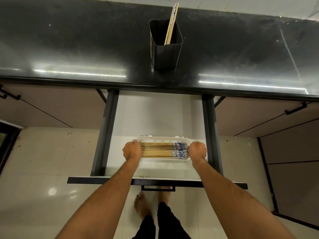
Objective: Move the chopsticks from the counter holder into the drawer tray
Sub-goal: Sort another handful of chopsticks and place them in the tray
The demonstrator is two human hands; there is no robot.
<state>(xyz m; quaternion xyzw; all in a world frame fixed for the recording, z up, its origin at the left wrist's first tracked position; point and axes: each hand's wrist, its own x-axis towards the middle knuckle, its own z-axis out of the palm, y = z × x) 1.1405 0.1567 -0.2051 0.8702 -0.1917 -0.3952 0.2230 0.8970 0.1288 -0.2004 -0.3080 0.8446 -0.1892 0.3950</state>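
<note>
**Open drawer, chopstick tray held at both ends**

Item 1. Drawer [155, 114]: pulled fully out from under the counter, white floor inside, dark side rails, dark front with a bar handle nearest the person.

Item 2. Tray [162, 139]: white, oblong, lying crosswise on the drawer floor toward the front. Its back rim carries two small tabs.

Item 3. Chopsticks in tray [160, 150]: a flat row of pale wooden sticks lying side by side along the tray's length, blue-and-white patterned ends to the right.

Item 4. Left hand [132, 150]: at the left end of the tray, fingers curled down over that end; whether they grip the rim or the stick tips cannot be told from this angle.

Item 5. Right hand [197, 150]: at the right end of the tray, knuckles up, fingers curled against the patterned ends; the exact hold is hidden likewise.

Item 6. Holder [164, 54]: black, square-sided, standing upright on the dark counter [69, 49] behind the drawer.

Item 7. Chopsticks in holder [171, 23]: a few sticks, leaning to the right, patterned ends up above the rim.

Item 8. Bare feet on the pale tiled floor [43, 161] below the drawer front.
</note>
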